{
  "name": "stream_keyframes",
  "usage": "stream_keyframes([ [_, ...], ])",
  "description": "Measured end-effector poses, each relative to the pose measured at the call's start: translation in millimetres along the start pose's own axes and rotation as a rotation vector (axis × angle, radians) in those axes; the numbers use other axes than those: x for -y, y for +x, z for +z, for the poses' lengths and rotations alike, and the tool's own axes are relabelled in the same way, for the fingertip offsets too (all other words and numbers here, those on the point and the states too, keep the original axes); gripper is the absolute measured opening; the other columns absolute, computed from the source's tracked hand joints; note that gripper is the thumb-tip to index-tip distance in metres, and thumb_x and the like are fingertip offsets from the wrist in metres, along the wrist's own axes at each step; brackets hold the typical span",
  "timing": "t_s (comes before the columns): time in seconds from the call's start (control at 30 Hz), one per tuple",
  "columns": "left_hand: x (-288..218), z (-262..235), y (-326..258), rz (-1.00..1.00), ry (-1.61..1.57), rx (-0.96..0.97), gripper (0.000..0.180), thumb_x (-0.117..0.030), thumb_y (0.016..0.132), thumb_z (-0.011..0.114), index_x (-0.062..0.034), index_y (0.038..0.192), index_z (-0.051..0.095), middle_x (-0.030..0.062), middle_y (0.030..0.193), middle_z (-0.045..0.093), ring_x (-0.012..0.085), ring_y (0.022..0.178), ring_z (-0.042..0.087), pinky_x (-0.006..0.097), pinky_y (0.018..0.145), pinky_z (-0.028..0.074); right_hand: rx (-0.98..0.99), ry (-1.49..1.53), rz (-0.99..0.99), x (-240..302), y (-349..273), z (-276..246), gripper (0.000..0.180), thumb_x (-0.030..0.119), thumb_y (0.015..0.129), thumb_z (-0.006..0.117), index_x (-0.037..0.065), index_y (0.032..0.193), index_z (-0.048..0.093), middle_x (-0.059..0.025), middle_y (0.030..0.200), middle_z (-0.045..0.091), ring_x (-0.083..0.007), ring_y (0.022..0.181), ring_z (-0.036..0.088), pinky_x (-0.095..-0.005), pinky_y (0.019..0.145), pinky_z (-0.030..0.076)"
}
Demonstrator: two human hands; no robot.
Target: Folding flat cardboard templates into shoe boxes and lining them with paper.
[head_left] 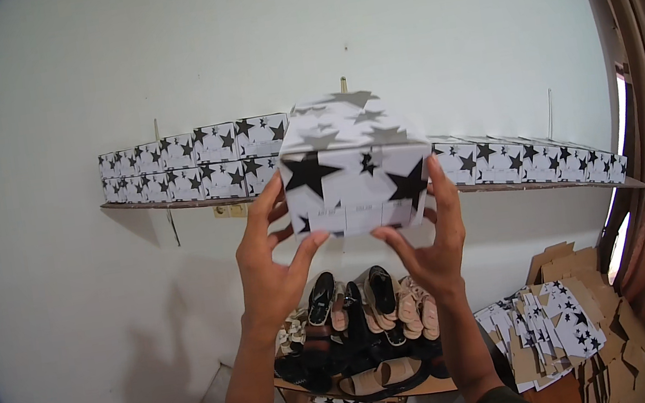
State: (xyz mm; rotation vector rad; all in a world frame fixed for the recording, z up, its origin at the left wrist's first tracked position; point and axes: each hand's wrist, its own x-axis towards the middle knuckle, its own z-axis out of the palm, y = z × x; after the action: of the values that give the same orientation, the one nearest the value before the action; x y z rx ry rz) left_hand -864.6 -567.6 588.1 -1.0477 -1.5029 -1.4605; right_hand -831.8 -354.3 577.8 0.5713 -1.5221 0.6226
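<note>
Seen from the head camera, both hands are raised and clamp a white box with black stars (350, 166) between them. The left hand (269, 262) presses its left side, thumb under the front edge; the right hand (431, 244) presses its right side. Behind the box, a wall shelf (174, 204) carries rows of matching boxes (198, 163). Below the wrists lie shoes (372, 318), and right of the right forearm, flattened boxes (550, 326).

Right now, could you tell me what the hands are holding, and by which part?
Both hands hold one white box with black stars raised before the wall shelf: left hand on its left side and bottom edge, right hand on its right.
</note>
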Motion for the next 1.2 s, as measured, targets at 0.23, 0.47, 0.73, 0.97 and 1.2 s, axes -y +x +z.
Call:
stream_keyframes([
  [0.23,61,-17,77,0.047,-0.121,0.095,0.077,0.002,0.084,0.077,-0.0064,0.152,0.040,0.0180,0.137,0.054,0.0261,0.120,0.061,0.037,0.091,0.060,-0.066,-0.006,0.031,-28,46,63,0.102,0.007,0.073,0.089,0.006,0.157,0.032,-0.0172,0.147,0.048,-0.0321,0.127,0.053,-0.0380,0.086,0.059],
  [0.47,131,-17,118,0.020,-0.147,0.148,0.076,-0.002,0.086,0.077,-0.0097,0.152,0.041,0.0162,0.138,0.053,0.0279,0.118,0.062,0.038,0.090,0.062,-0.065,-0.179,0.114,-57,56,111,0.097,0.009,0.076,0.087,0.008,0.157,0.033,-0.0161,0.149,0.047,-0.0311,0.130,0.051,-0.0406,0.095,0.054],
  [0.73,200,5,143,0.026,-0.178,0.151,0.076,-0.011,0.087,0.079,-0.0093,0.153,0.041,0.0189,0.139,0.053,0.0301,0.118,0.061,0.038,0.088,0.063,-0.031,-0.286,0.083,-115,62,143,0.095,0.020,0.080,0.086,0.006,0.156,0.032,-0.0162,0.146,0.051,-0.0330,0.129,0.051,-0.0450,0.102,0.048],
  [0.97,244,23,148,-0.014,-0.114,0.135,0.077,-0.015,0.087,0.080,-0.0090,0.154,0.041,0.0231,0.138,0.055,0.0308,0.116,0.063,0.037,0.085,0.063,0.005,-0.208,0.088,-160,60,158,0.084,0.022,0.081,0.086,0.004,0.149,0.040,-0.0217,0.148,0.049,-0.0354,0.116,0.055,-0.0444,0.099,0.048],
  [1.2,246,28,162,-0.004,-0.115,0.086,0.074,-0.018,0.087,0.081,-0.0091,0.152,0.045,0.0256,0.134,0.061,0.0323,0.118,0.064,0.039,0.090,0.060,-0.024,-0.254,0.141,-168,69,163,0.073,0.024,0.081,0.087,0.004,0.139,0.048,-0.0227,0.145,0.052,-0.0335,0.110,0.055,-0.0443,0.095,0.048],
])
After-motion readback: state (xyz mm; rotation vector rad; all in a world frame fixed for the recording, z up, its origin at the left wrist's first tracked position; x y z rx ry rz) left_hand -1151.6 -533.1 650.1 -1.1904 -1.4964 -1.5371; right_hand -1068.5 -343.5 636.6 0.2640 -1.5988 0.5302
